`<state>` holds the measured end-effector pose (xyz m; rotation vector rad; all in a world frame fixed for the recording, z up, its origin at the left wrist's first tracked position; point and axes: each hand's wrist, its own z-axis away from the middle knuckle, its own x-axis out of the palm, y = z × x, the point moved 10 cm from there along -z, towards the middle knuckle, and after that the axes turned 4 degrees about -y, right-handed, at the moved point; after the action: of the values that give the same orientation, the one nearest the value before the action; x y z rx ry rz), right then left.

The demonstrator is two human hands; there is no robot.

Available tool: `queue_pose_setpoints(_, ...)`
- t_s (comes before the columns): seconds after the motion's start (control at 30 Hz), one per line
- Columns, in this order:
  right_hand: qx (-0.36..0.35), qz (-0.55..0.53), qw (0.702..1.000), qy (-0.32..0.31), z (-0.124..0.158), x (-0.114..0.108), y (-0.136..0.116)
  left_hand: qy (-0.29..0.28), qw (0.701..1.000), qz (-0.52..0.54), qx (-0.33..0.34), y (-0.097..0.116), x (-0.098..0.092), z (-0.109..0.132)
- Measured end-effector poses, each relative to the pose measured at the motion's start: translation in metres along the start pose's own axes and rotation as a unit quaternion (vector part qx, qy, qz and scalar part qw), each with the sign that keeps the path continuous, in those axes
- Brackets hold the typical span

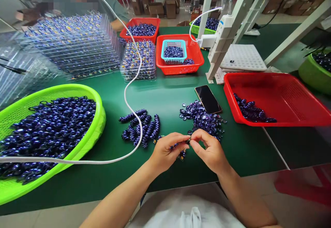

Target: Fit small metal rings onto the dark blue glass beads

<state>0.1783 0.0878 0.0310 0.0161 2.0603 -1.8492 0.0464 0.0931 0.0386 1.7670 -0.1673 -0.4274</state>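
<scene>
My left hand (165,150) and my right hand (210,150) meet at the fingertips near the table's front edge. Both are closed in a pinch around a small dark part (189,141), mostly covered by the fingers. Shiny blue pieces with yellowish bits (182,155) show beneath my left fingers; whether that hand holds them I cannot tell. Just beyond my right hand spreads a loose pile of small, round, shiny blue-purple caps (204,121). Left of my hands lie several stacked rows of glossy dark blue pieces (148,130).
A phone (208,99) touches the cap pile. A white cable (126,97) crosses the green table (170,92). Around stand a green basket (99,117), a red basket (292,93), stacked clear trays (111,55) and a metal post (227,42). A person sits opposite.
</scene>
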Motion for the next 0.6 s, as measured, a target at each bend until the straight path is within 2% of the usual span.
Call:
queue_pose_setpoints(0.17,0.035,-0.032,0.999,0.006,0.001,0.0,0.011,-0.004,1.0,-0.026,0.013,0.003,0.001,0.0)
queue_pose_setpoints(0.43,0.034,-0.014,0.999,-0.021,0.0,0.002,0.008,-0.004,1.0,-0.029,0.003,-0.001,0.0,-0.001)
queue_pose_setpoints(0.6,0.044,-0.036,0.998,-0.033,0.0,0.005,0.013,-0.003,0.999,-0.019,-0.038,-0.008,-0.001,-0.001)
